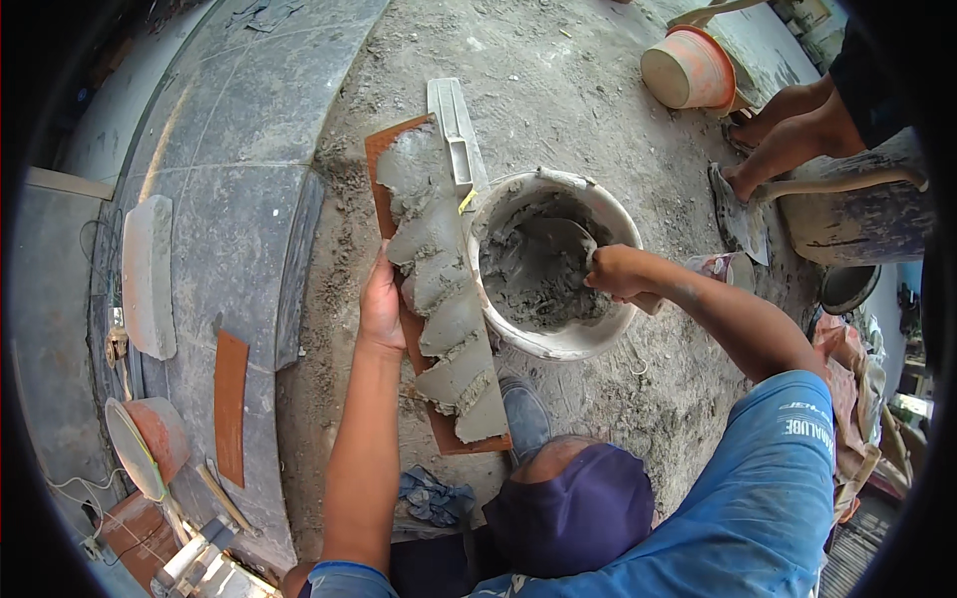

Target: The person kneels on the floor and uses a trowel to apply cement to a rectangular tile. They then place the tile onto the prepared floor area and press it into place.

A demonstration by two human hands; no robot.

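The work area is a bare, dusty ground point(349, 399), bordered at left by a dark grey tiled ledge point(239, 120). On the ledge lie a pale grey slab point(149, 284) and, nearer, a spare reddish-brown strip point(230, 409). Right of the ledge, the left hand point(381, 302) grasps the left long edge of a coated strip point(377, 164), its fingers partly hidden underneath; grey mortar point(434, 259) covers most of the upper face in overlapping ridges (bare margins show at the far-left and near ends). Directly right stands a mortar bucket point(478, 274). The right hand point(616, 272) is clenched around the handle of a trowel point(563, 237), whose blade rests in the bucket's mix point(528, 284). Farther right are another person's legs point(797, 135). The step in hand appears to be loading the trowel during coating; the next move probably calls for lifting a portion level, carrying it left and spreading it while the left hand steadies the strip.
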